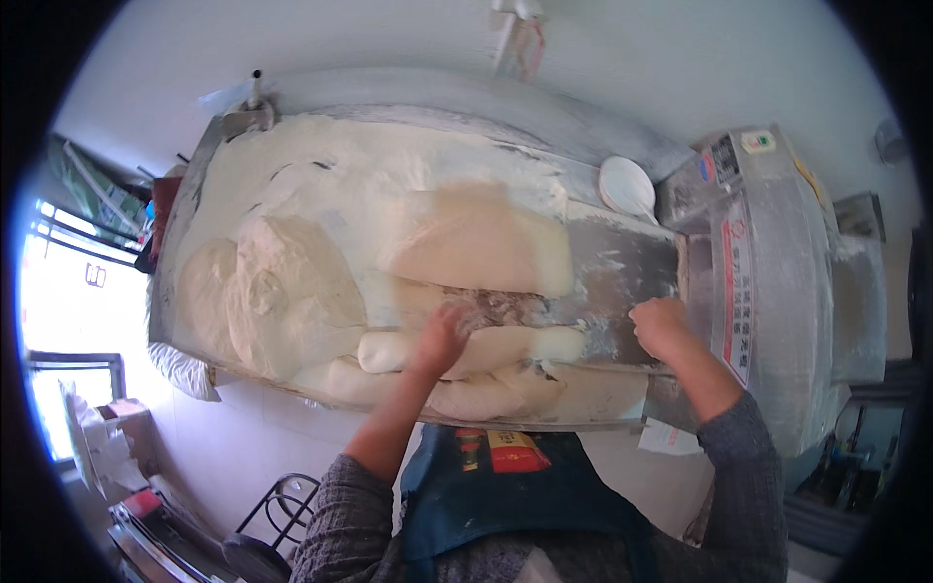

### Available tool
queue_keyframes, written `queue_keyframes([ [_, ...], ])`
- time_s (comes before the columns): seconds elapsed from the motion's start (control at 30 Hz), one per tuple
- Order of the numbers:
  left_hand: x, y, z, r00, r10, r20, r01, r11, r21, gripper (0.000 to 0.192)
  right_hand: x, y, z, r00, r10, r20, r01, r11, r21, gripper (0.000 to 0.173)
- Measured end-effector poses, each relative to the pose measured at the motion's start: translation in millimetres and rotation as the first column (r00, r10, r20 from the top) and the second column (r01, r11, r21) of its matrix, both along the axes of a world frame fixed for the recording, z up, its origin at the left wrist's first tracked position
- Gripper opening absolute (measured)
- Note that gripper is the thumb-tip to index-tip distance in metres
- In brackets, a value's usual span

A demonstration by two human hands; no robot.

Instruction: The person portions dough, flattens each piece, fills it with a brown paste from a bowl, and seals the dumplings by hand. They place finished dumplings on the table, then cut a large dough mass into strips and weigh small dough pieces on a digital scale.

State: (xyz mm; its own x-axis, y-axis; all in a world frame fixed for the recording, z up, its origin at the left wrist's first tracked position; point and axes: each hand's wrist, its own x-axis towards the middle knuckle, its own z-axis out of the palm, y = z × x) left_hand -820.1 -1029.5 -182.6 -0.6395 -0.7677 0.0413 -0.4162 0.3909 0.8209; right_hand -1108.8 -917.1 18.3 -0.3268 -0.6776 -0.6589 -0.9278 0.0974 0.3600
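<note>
My left hand is blurred by motion, at the left part of a long dough roll. Whether it touches the dough or holds anything cannot be told. Curled into a loose fist, my right hand is over the bare right end of the floured metal worktop, and nothing shows in it. A thick, flattened slab of dough lies beyond both hands. Along the near edge stretches more rolled dough. A large lumpy mass of dough rests to the left.
A metal dough machine bearing printed labels borders the worktop at right. Beside it, a white bowl has a handle leaning out. Loose flour coats the back left. A black metal-framed chair stands on the floor at lower left.
</note>
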Motion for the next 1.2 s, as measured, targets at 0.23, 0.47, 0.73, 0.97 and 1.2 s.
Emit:
queue_keyframes([
  [0.23, 30.5, -82.1, -3.2, 0.787, 0.616, -0.048, -0.612, 0.768, -0.186, 0.056, 84.3, -90.6, 30.1, 0.843, 0.212, 0.495, 0.121, 0.821, -0.557, 0.031],
  [0.47, 34.1, -107.5, -9.9, 0.797, 0.553, 0.243, -0.578, 0.815, 0.041, 0.066, 163.0, -176.8, -25.1, 0.898, 0.296, 0.325, -0.141, 0.894, -0.424, 0.022],
  [0.73, 37.3, -132.6, -8.2, 0.824, 0.500, 0.266, -0.559, 0.794, 0.240, 0.054, 222.0, -240.4, -47.5, 0.871, 0.400, 0.284, -0.254, 0.863, -0.437, 0.014],
  [0.97, 57.0, -86.1, 10.7, 0.916, 0.253, 0.312, -0.332, 0.914, 0.234, 0.046, 229.6, -270.5, -46.6, 0.889, 0.396, 0.231, -0.302, 0.885, -0.353, 0.015],
  [1.2, 65.2, -95.0, 18.3, 0.865, 0.272, 0.422, -0.234, 0.962, -0.142, 0.064, 170.7, -177.7, 9.5, 0.896, 0.371, 0.242, -0.210, 0.838, -0.504, 0.019],
])
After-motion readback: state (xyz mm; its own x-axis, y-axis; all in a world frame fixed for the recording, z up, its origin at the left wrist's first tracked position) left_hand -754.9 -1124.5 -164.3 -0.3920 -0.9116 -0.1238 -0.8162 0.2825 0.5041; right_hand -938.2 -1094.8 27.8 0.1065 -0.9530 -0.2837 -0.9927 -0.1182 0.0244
